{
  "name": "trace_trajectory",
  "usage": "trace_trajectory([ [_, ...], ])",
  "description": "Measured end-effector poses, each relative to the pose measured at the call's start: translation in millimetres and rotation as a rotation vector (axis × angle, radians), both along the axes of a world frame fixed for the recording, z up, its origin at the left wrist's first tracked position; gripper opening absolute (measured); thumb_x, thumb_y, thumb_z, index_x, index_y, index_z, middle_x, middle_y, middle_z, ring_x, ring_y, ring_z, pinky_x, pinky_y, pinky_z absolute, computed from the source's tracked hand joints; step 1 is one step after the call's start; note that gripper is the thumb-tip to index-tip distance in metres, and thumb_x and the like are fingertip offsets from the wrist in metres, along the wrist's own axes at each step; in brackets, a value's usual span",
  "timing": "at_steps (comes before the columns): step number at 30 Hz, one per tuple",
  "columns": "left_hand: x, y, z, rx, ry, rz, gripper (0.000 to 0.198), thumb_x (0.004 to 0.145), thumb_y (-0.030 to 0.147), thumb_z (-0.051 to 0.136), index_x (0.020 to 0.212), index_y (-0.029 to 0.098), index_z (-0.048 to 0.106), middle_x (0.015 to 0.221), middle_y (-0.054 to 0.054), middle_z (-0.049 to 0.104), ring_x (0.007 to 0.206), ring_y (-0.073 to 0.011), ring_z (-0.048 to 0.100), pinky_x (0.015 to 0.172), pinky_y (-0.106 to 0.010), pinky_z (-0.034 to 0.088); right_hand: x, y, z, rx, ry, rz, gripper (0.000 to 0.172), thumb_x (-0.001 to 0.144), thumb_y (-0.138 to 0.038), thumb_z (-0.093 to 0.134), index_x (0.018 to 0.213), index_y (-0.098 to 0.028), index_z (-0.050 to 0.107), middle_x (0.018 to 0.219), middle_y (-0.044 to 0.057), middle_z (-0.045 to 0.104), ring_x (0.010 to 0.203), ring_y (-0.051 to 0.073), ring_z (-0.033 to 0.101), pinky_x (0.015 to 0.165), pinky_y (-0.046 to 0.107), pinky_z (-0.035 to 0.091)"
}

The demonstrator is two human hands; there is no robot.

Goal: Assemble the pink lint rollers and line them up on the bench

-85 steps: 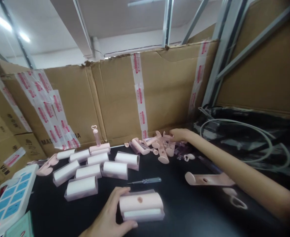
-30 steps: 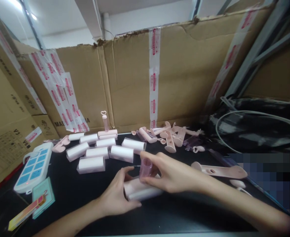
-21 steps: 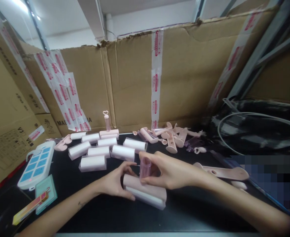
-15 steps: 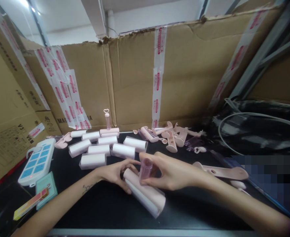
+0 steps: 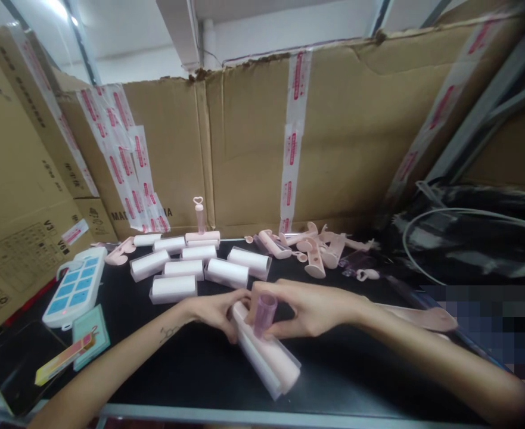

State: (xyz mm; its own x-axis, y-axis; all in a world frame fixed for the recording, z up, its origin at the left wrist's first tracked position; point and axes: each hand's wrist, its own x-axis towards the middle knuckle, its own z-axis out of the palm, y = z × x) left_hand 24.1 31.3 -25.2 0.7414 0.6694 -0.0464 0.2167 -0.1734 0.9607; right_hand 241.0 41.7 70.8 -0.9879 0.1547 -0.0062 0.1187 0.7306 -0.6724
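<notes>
My left hand (image 5: pixel 220 313) grips the upper end of a pink plastic piece with a clear-cased roll (image 5: pixel 273 364), which lies slantwise over the black table. In my right hand (image 5: pixel 304 310), a translucent pink tube (image 5: pixel 266 313) is pinched between thumb and fingers. The tube stands nearly upright, its open end up and its lower end against the top of the pink piece. Whether it sits in a hole there is hidden. Beyond my hands lie several white rolls (image 5: pixel 175 287) in clear cases. A pink piece (image 5: pixel 203 237) at the back bears an upright tube with a heart-shaped top (image 5: pixel 198 202).
Loose pink plastic parts (image 5: pixel 316 256) are heaped at the back right. A long pink part (image 5: pixel 427 317) lies beyond my right forearm. To the left are a power strip (image 5: pixel 77 286), a teal packet (image 5: pixel 91 333) and a dark phone (image 5: pixel 16 369). Cardboard (image 5: pixel 244 149) walls the back.
My right hand has brought the tube upright, down against the pink piece. My left hand has closed in around the piece's upper end. The whole view has shifted slightly.
</notes>
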Motion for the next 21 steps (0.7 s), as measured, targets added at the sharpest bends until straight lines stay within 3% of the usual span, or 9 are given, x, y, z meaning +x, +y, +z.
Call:
trace_trajectory([
  [4, 1, -46, -7.7, 0.134, 0.060, 0.207, 0.085, 0.064, 0.023, 0.074, 0.135, 0.023, 0.027, 0.125, -0.008, 0.048, 0.116, -0.0246, 0.048, 0.102, -0.041, 0.034, 47, 6, 16.0, 0.065, 0.093, -0.251, 0.053, 0.083, -0.034, 0.057, 0.132, -0.020, 0.042, 0.123, 0.009, 0.057, 0.111, 0.021, 0.055, 0.094, 0.035, 0.043],
  [6, 3, -67, -14.2, 0.165, 0.100, 0.395, 0.091, 0.066, 0.026, 0.073, 0.138, 0.025, 0.016, 0.130, -0.011, 0.043, 0.118, -0.0262, 0.046, 0.103, -0.046, 0.031, 77, 22, 25.2, 0.151, 0.139, -0.442, 0.044, 0.088, -0.034, 0.048, 0.129, -0.021, 0.045, 0.117, 0.008, 0.061, 0.108, 0.021, 0.057, 0.092, 0.036, 0.044],
  [8, 5, -77, -15.0, 0.232, 0.136, 0.513, 0.113, 0.056, 0.031, 0.081, 0.140, 0.026, 0.005, 0.141, -0.015, 0.030, 0.130, -0.0311, 0.031, 0.108, -0.050, 0.023, 104, 44, 29.9, 0.317, 0.111, -0.617, 0.034, 0.089, -0.034, 0.044, 0.116, -0.019, 0.057, 0.108, 0.008, 0.065, 0.100, 0.022, 0.060, 0.088, 0.036, 0.045],
  [11, 13, -69, 4.2, 0.357, 0.064, 0.612, 0.116, 0.051, 0.035, 0.084, 0.140, 0.025, 0.010, 0.144, -0.016, 0.024, 0.135, -0.0326, 0.021, 0.110, -0.051, 0.014, 119, 79, 24.5, 0.592, -0.088, -0.742, 0.031, 0.087, -0.029, 0.040, 0.103, -0.018, 0.065, 0.103, 0.009, 0.068, 0.093, 0.023, 0.062, 0.081, 0.033, 0.045],
  [14, 33, -45, 37.1, 0.377, -0.191, 0.592, 0.097, 0.058, 0.035, 0.080, 0.136, 0.023, 0.023, 0.133, -0.014, 0.043, 0.129, -0.0281, 0.035, 0.110, -0.046, 0.017, 104, 106, 7.5, 0.725, -0.248, -0.729, 0.030, 0.082, -0.021, 0.041, 0.095, -0.018, 0.068, 0.097, 0.009, 0.069, 0.087, 0.022, 0.063, 0.077, 0.031, 0.043],
  [16, 52, -33, 53.4, 0.278, -0.367, 0.511, 0.082, 0.060, 0.033, 0.079, 0.128, 0.021, 0.035, 0.118, -0.011, 0.057, 0.116, -0.0249, 0.050, 0.104, -0.041, 0.030, 84, 119, -6.5, 0.756, -0.289, -0.713, 0.026, 0.079, -0.019, 0.045, 0.084, -0.016, 0.070, 0.089, 0.011, 0.070, 0.084, 0.024, 0.063, 0.080, 0.034, 0.041],
  [18, 69, -29, 59.4, 0.116, -0.476, 0.436, 0.052, 0.067, 0.035, 0.072, 0.111, 0.016, 0.051, 0.086, -0.006, 0.066, 0.087, -0.0187, 0.063, 0.087, -0.035, 0.045, 67, 127, -20.8, 0.797, -0.325, -0.723, 0.020, 0.074, -0.018, 0.051, 0.077, -0.013, 0.070, 0.080, 0.013, 0.070, 0.081, 0.027, 0.064, 0.083, 0.040, 0.037],
  [19, 75, -29, 58.8, 0.031, -0.506, 0.408, 0.036, 0.071, 0.036, 0.066, 0.099, 0.014, 0.057, 0.067, -0.001, 0.063, 0.066, -0.0143, 0.062, 0.073, -0.030, 0.050, 61, 130, -27.7, 0.816, -0.337, -0.735, 0.020, 0.071, -0.018, 0.053, 0.080, -0.012, 0.070, 0.077, 0.014, 0.070, 0.081, 0.029, 0.064, 0.085, 0.043, 0.036],
  [21, 83, -32, 53.1, -0.092, -0.531, 0.388, 0.025, 0.075, 0.037, 0.058, 0.075, 0.012, 0.060, 0.041, 0.007, 0.043, 0.036, -0.0067, 0.042, 0.044, -0.021, 0.042, 53, 134, -40.3, 0.845, -0.345, -0.765, 0.033, 0.066, -0.016, 0.057, 0.097, -0.010, 0.068, 0.076, 0.014, 0.070, 0.081, 0.031, 0.064, 0.085, 0.048, 0.033],
])
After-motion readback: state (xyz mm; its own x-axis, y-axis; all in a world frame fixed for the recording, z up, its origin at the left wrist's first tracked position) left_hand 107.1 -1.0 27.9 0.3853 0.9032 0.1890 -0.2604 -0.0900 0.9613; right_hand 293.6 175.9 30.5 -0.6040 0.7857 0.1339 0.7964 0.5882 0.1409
